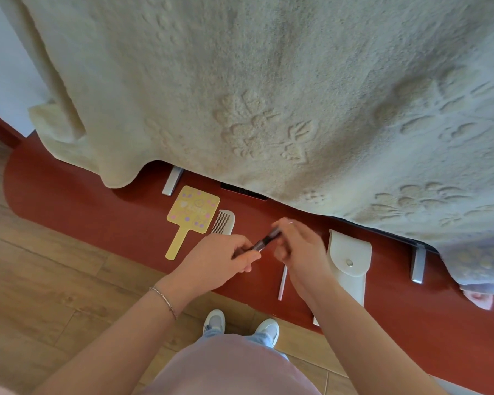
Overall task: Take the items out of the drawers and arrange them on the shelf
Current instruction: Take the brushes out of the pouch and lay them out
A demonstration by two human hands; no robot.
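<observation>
Slim dark tube (pixel 264 241) held over the red shelf (pixel 97 218), gripped at its near end by the left hand (pixel 226 258) with fingers curled round it, far end pinched by the right hand (pixel 297 246). Just left on the shelf, yellow hand mirror (pixel 193 213) touching a white comb (pixel 223 222). Just right, white snap pouch (pixel 350 260); thin white stick (pixel 283 282) beneath the right hand. Behind, cream blanket (pixel 268 95) draped over.

Yellow hand mirror (pixel 193 210): print blurred; unreadable
</observation>
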